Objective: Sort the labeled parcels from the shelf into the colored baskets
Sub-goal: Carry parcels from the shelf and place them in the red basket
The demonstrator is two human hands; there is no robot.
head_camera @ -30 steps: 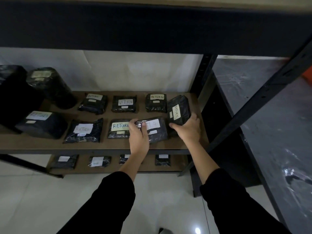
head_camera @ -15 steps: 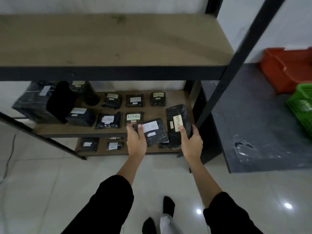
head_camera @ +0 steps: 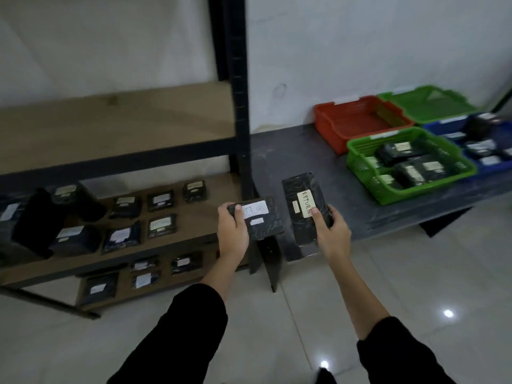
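Our left hand (head_camera: 232,231) curls fingers and thumb round the short end of a flat black plastic-wrapped parcel with a white label (head_camera: 263,220); its writing is too blurred to read. Our right hand (head_camera: 331,234) grips the near end of a long black wrapped parcel with a cream label (head_camera: 300,209) that reads RETUR, with the thumb lying across the label's lower edge. We hold the 2 parcels in the air with their labels up, just in front of the near edge of the dark grey table (head_camera: 304,159). We judge that this keeps the labels readable while we choose a basket. On the table, well to the right, stand a red plastic basket (head_camera: 327,131), a green plastic basket (head_camera: 426,194) holding several labelled black parcels, a second green basket (head_camera: 432,103) behind it, and a blue basket (head_camera: 493,167) that also holds parcels. More labelled black parcels (head_camera: 162,225) lie in rows on the brown wooden shelf (head_camera: 194,239) to our left, so much sorting remains. We think the next move is to carry both parcels right to the matching basket.
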